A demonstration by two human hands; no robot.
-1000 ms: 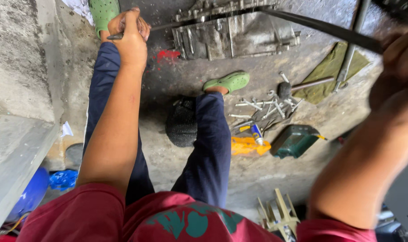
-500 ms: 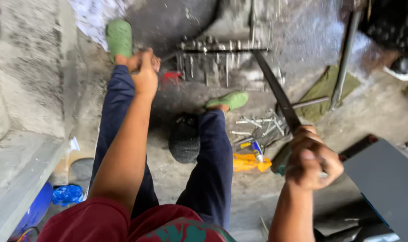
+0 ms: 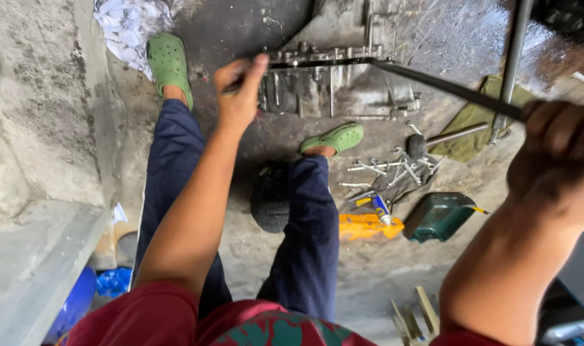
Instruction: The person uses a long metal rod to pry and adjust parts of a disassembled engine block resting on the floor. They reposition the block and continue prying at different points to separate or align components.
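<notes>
A long dark metal bar (image 3: 433, 80) runs across the upper part of the view, held at both ends. My left hand (image 3: 241, 90) grips its far end, just above a greasy metal gearbox housing (image 3: 343, 83) that lies on the concrete floor. At the right edge, close to the camera and blurred, my right hand (image 3: 555, 150) is closed around the bar's near end. My legs in dark blue trousers and green clogs (image 3: 169, 64) stretch toward the housing.
Loose bolts (image 3: 388, 170), a hammer (image 3: 433, 141), a yellow box (image 3: 367, 225) and a green case (image 3: 441, 216) lie right of my legs. A round black part (image 3: 271, 198) sits between them. White rags (image 3: 128, 25) lie far left beside a concrete ledge (image 3: 35, 256).
The bar's near end swung up and right with my right hand, which is now closer to the camera. My left hand shifted right along the housing's top edge.
</notes>
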